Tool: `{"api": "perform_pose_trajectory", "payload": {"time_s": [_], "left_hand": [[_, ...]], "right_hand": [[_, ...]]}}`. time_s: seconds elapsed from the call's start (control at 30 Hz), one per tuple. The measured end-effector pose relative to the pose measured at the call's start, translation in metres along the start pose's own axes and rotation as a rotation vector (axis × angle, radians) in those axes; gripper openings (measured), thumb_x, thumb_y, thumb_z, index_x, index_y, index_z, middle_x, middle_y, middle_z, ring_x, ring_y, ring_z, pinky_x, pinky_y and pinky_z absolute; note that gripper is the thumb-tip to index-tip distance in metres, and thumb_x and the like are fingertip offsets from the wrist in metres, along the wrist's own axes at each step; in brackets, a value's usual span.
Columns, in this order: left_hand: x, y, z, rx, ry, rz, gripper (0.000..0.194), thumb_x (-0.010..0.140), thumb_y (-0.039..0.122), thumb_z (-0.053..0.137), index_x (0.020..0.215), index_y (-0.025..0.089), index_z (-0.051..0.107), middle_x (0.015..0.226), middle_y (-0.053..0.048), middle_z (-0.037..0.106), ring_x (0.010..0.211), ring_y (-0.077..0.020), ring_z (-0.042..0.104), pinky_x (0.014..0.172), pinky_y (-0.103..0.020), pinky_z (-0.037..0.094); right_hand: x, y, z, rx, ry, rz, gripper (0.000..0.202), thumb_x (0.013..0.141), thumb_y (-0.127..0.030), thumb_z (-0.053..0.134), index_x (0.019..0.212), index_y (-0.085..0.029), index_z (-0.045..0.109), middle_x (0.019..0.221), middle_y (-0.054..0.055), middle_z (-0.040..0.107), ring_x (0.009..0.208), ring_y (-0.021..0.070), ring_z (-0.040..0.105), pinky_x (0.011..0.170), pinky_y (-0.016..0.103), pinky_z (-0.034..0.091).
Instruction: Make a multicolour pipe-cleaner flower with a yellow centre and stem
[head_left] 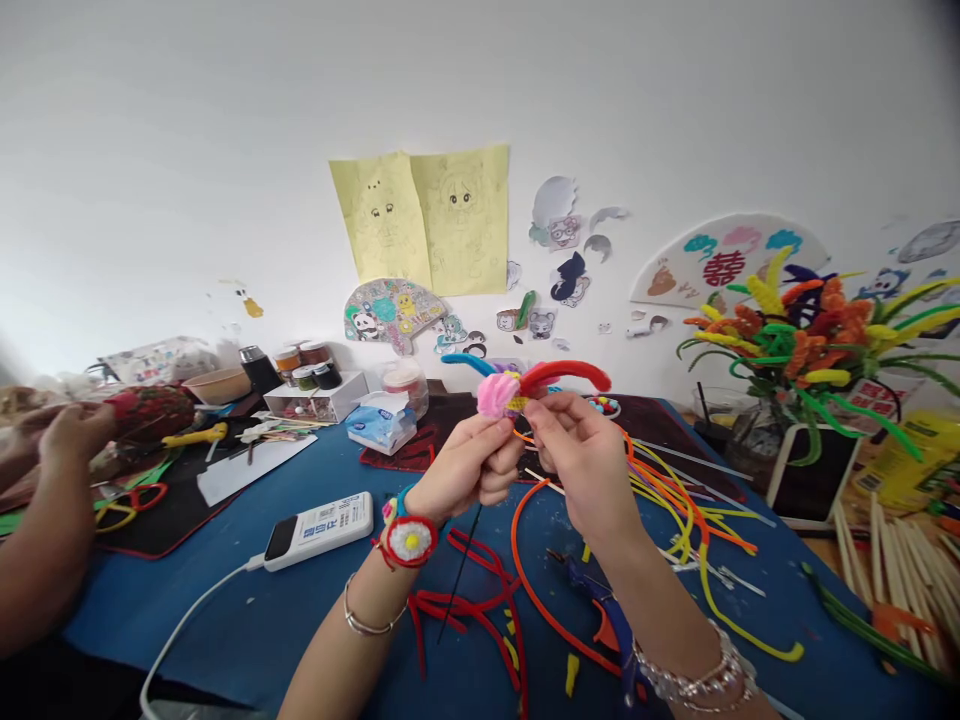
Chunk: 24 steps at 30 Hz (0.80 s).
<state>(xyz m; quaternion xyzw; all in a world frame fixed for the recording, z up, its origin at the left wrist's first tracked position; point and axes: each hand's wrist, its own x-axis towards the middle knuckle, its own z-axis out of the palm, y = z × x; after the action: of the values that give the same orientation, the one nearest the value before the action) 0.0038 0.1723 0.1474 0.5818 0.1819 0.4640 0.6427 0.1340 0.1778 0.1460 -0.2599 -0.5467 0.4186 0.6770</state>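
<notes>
Up in front of me is a pipe-cleaner flower (496, 395) with a pink bloom, a yellow part and long red and blue fuzzy strips sticking out. My left hand (480, 460) is closed around its lower part, just under the pink bloom. From below that hand a thin dark stick (459, 580) slants down. Close by on the right, my right hand (589, 455) pinches the flower at the yellow part, fingertips next to the red strip (566, 374). An orange pipe cleaner (517, 545) curves down below my hands. Red pipe cleaners (480, 590) lie beneath.
A blue glue gun (607, 600) lies below my right forearm. Yellow and orange pipe cleaners (675, 500) spread rightward. A white power bank (322, 530) with a cable, a tissue pack (381, 422) and scissors (127, 503) lie left. Another person's hand (71, 440) works at far left.
</notes>
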Motion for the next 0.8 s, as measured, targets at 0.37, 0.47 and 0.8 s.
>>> {"api": "perform_pose_trajectory", "payload": {"time_s": [0.37, 0.47, 0.8], "left_hand": [[-0.008, 0.003, 0.016, 0.672, 0.229, 0.096, 0.010, 0.094, 0.027, 0.041, 0.085, 0.022, 0.042, 0.060, 0.007, 0.042, 0.050, -0.0094, 0.036, 0.047, -0.023, 0.030], [-0.014, 0.004, 0.021, 0.918, 0.252, 0.129, 0.001, 0.093, 0.021, 0.040, 0.092, 0.022, 0.040, 0.063, 0.005, 0.048, 0.056, -0.0125, 0.044, 0.054, -0.027, 0.033], [-0.021, 0.019, 0.023, 0.768, 0.149, 0.072, 0.011, 0.088, 0.022, 0.043, 0.076, 0.021, 0.043, 0.058, 0.008, 0.038, 0.052, -0.0092, 0.035, 0.053, -0.024, 0.033]], "right_hand": [[-0.008, 0.000, 0.005, -0.043, 0.030, -0.089, 0.008, 0.080, -0.028, 0.069, 0.082, -0.021, 0.066, 0.073, 0.000, 0.066, 0.067, 0.0119, 0.063, 0.061, 0.020, 0.054], [-0.012, -0.006, 0.006, -0.009, 0.022, -0.055, 0.009, 0.080, -0.029, 0.070, 0.082, -0.021, 0.066, 0.073, -0.001, 0.065, 0.065, 0.0115, 0.062, 0.058, 0.020, 0.053], [-0.003, -0.009, -0.001, 0.075, -0.207, 0.109, 0.026, 0.077, -0.041, 0.073, 0.071, -0.017, 0.062, 0.050, -0.006, 0.049, 0.045, 0.0058, 0.043, 0.046, 0.019, 0.040]]}}
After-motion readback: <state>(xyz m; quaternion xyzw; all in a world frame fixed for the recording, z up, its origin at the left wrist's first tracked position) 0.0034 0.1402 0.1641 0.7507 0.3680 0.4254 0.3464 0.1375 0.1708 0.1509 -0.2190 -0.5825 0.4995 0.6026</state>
